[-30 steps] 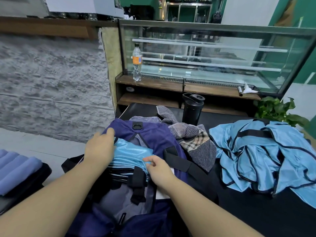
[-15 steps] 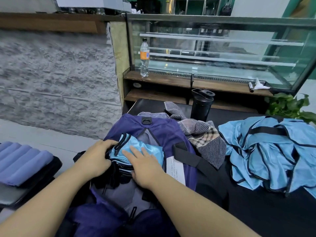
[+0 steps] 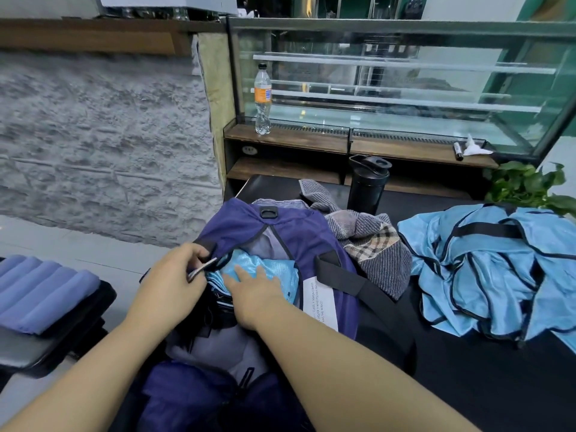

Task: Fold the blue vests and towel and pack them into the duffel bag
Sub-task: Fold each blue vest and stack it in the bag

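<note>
A purple duffel bag [image 3: 290, 229] lies open on the black table [image 3: 467, 369]. Inside its opening sits a stack of folded light-blue vests [image 3: 280, 269]. My right hand [image 3: 252, 291] presses flat on top of that stack with straight fingers. My left hand [image 3: 174, 285] pinches the bag's left rim at the zipper edge and holds it aside. A grey striped and plaid towel [image 3: 374, 244] lies crumpled just right of the bag. Further right, a loose heap of blue vests [image 3: 498, 269] with black trim covers the table.
A black lidded tumbler [image 3: 367, 182] stands behind the towel. A plastic bottle [image 3: 262, 98] stands on the wooden shelf below a glass display case [image 3: 405, 73]. A leafy plant [image 3: 530, 185] is at the far right. A blue padded cushion [image 3: 40, 291] lies on a seat at left.
My right hand slid further onto the folded vests, pushing them deeper into the bag. My left hand moved from the stack's side to pinching the bag's rim.
</note>
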{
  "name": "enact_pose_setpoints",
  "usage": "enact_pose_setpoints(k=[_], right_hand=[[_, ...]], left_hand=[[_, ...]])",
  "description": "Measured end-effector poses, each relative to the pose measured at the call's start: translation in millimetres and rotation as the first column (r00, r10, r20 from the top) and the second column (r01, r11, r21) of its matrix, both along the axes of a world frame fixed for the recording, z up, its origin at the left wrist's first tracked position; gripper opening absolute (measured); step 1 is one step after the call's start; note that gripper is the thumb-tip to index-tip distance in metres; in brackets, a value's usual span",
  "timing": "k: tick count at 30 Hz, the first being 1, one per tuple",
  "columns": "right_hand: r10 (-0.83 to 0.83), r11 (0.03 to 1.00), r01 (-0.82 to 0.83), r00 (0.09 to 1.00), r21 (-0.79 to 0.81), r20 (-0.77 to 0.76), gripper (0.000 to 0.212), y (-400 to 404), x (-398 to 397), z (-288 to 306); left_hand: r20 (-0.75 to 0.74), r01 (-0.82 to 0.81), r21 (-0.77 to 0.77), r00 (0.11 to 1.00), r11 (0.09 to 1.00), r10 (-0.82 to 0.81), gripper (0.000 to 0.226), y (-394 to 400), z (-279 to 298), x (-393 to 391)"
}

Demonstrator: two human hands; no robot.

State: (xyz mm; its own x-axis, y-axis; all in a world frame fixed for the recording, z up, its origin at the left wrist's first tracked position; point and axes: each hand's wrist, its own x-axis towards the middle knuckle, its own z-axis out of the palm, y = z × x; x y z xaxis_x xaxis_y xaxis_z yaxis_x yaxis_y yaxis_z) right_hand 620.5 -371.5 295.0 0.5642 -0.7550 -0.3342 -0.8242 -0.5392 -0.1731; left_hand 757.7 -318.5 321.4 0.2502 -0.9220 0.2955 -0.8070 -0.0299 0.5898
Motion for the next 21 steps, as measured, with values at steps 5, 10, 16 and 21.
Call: enact_pose_setpoints(k=[5, 10, 16, 21], right_hand=[[0.0, 1.0, 0.009, 0.885, -0.017, 0.466, 0.069, 7, -36, 1], [0.012, 0.992, 0.071, 0.778, -0.107, 0.628, 0.064, 25, -79, 3], [-0.107, 0.955, 0.282, 0.623, -0.095, 0.775, 0.057, 51, -144, 1], [-0.221, 0.891, 0.453, 0.514, -0.044, 0.829, 0.051, 72, -207, -9]], left_hand=[[0.12, -0.045, -0.004, 0.992, 0.999, 0.045, 0.025, 3, -1, -16], [-0.018, 0.012, -0.158, 1.0, 0.987, -0.015, 0.032, 6, 5, -53], [-0.417, 0.114, -0.172, 0.892, 0.978, -0.177, 0.039, 21, -9, -132], [-0.631, 0.199, -0.153, 0.735, 0.968, -0.251, 0.041, 32, -21, -192]])
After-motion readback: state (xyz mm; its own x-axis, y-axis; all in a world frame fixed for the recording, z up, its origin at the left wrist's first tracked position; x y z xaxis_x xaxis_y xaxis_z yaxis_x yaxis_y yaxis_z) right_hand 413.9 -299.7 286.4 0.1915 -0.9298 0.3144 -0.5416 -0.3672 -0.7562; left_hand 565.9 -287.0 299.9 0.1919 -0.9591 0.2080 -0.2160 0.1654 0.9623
